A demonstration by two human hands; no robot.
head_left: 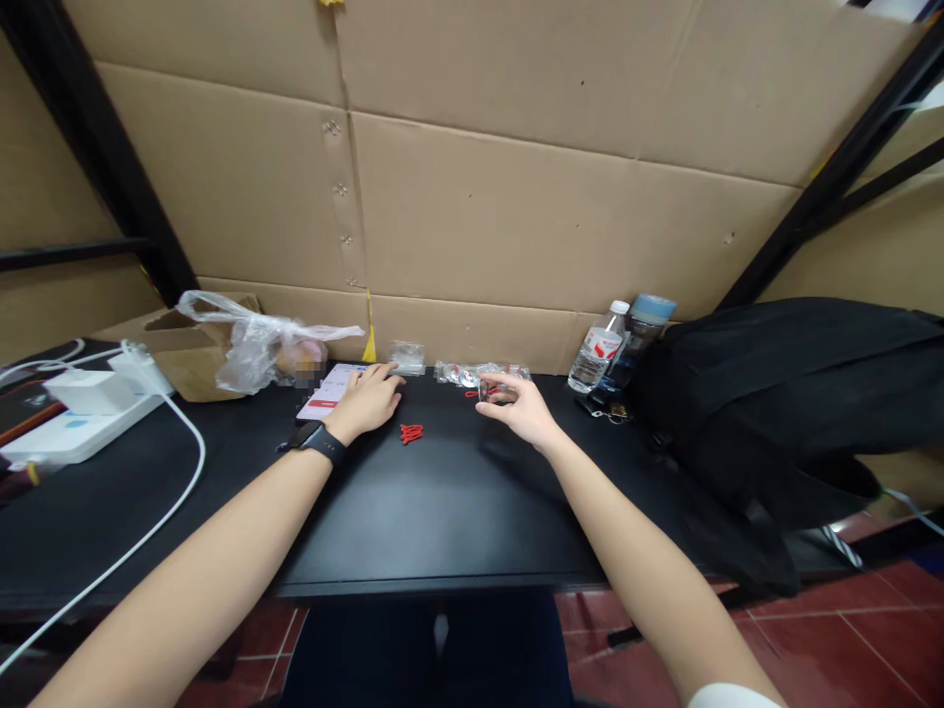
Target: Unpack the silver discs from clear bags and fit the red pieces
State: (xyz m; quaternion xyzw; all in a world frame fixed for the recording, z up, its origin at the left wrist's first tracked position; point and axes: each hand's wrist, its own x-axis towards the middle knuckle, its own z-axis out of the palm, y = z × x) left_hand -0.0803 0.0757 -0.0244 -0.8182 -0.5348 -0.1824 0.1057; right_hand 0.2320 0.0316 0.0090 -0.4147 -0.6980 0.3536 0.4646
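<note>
My left hand [367, 398] lies palm down with its fingers stretched out, partly over a phone [324, 395] with a lit screen. Just beyond its fingertips is a small clear plastic packet [405, 358]. My right hand [520, 408] is pinched around a small round, clear-looking disc [484, 390], held on edge between thumb and fingers; its exact kind I cannot make out. A bit of red cord shows beside the disc, and whether it is attached cannot be seen. Behind that hand lies a row of clear packets [449, 373]. Between my hands sits a small bunch of red cords [411, 434].
On the right stand a water bottle [596, 352], a blue-lidded bottle [649, 313], keys [614, 413] and a black backpack [782, 413]. To the left are a plastic bag [255, 344], a cardboard box [196, 359] and a white power strip [88, 428] with trailing cable. Cardboard lines the back.
</note>
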